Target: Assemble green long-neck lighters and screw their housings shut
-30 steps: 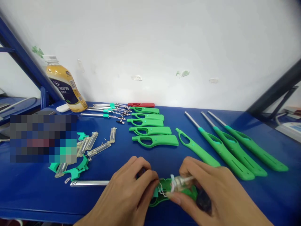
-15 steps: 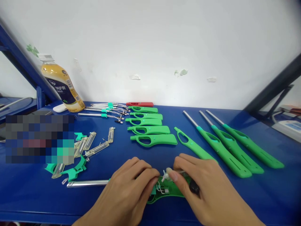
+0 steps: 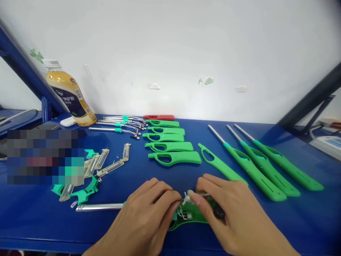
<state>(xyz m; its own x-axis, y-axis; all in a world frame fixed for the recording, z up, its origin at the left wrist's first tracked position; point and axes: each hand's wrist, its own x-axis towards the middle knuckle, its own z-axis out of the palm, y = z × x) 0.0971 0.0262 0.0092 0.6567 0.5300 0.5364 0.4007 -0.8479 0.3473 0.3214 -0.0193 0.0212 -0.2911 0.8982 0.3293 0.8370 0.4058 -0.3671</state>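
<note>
**Blue counter, near edge: two hands on an open lighter shell**

Blue counter (image 3: 279, 227) set against a white wall, seen from above the hands. Nearest, the left hand (image 3: 149, 213) curls over the front end of an open green shell (image 3: 193, 216). Its grip is pressed together where the metal tube (image 3: 99, 207) enters, apparently so that shell and tube cannot slide. The right hand (image 3: 231, 217) reaches over the shell from the other side. Its thumb and forefinger pinch a small clear part (image 3: 192, 195) just above the cavity, where thin white wires show. The shell lies flat between the hands, open side up — a position that leaves its inside reachable.

Left of the hands lie teal trigger pieces (image 3: 85, 193) and clear fuel tanks (image 3: 110, 168), loose but near. Farther back, green half-shells (image 3: 173, 157) lie in a parallel row. Three closed long lighters (image 3: 255, 170) lie side by side to the right, well apart from the loose parts — probably sorted by stage. At the wall are wired tubes (image 3: 119, 125), a red shell (image 3: 159, 117) and a yellow drink bottle (image 3: 70, 96). A pixelated patch hides the far left.
</note>
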